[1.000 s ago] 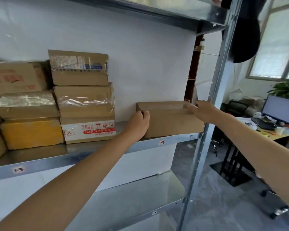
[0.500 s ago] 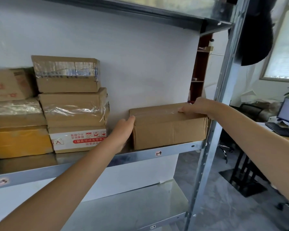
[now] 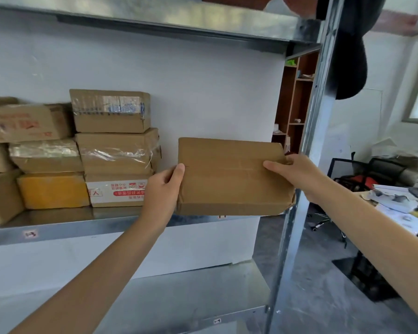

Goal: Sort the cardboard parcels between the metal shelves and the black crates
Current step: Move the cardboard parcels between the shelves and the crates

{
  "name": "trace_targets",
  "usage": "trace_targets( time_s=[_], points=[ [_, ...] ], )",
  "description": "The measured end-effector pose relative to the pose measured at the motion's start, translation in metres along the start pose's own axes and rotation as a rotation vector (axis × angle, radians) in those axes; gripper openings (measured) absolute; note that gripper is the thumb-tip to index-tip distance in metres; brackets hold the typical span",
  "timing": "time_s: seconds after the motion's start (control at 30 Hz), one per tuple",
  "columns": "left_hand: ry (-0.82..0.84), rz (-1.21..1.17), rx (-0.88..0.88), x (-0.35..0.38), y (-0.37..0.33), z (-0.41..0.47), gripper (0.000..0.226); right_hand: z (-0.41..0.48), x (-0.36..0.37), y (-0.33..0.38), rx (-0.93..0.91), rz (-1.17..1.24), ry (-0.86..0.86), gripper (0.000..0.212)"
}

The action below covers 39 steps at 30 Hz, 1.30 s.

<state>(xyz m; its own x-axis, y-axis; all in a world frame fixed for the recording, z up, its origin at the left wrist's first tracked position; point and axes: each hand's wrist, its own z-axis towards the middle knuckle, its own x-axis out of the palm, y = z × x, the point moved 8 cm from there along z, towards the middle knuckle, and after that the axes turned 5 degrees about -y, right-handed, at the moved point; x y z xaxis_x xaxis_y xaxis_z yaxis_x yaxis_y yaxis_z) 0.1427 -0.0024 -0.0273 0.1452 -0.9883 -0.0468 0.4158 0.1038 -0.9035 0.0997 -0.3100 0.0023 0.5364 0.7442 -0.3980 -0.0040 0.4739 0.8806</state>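
- Plain cardboard parcel [image 3: 232, 174] is held in front of the right end of the middle metal shelf [image 3: 82, 225]. Its broad face is tipped toward me and its lower edge covers the shelf's front lip.
- Left hand [image 3: 163, 189] pinches the parcel's left edge, thumb on the face, fingers behind. Right hand [image 3: 292, 172] pinches the right edge the same way.
- Edges: the parcel's right corner sits just beside the steel upright [image 3: 307, 141].
- Room: the stacked parcels [image 3: 116, 150] stand to the left, with a gap of white wall between. The lower shelf [image 3: 191, 290] lies below.
- Half a second ago the parcel stood flat on the shelf with my left palm against its end. Now it is tilted and drawn forward.
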Motion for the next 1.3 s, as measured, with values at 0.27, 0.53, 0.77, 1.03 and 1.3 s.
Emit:
trace_targets(
  time_s=[0.27, 0.53, 0.77, 1.03, 1.3],
  points=[
    [-0.024, -0.060, 0.127, -0.014, -0.019, -0.061, 0.023, -0.061, -0.023, -0.016, -0.127, 0.058, -0.110, 0.063],
    [-0.193, 0.144, -0.030, -0.058, 0.032, -0.130, 0.025, -0.127, 0.000, -0.054, -0.160, -0.010, -0.065, 0.066],
    [-0.245, -0.015, -0.271, -0.092, 0.080, -0.179, 0.022, -0.162, 0.035, -0.086, -0.175, 0.008, 0.051, 0.044],
    [-0.274, -0.146, -0.399, -0.120, 0.093, -0.201, 0.014, -0.177, 0.062, -0.106, -0.025, 0.129, 0.119, 0.044],
    [-0.256, -0.212, -0.308, -0.138, 0.094, -0.221, 0.019, -0.190, 0.077, -0.125, 0.117, 0.267, 0.113, 0.073]
  ],
)
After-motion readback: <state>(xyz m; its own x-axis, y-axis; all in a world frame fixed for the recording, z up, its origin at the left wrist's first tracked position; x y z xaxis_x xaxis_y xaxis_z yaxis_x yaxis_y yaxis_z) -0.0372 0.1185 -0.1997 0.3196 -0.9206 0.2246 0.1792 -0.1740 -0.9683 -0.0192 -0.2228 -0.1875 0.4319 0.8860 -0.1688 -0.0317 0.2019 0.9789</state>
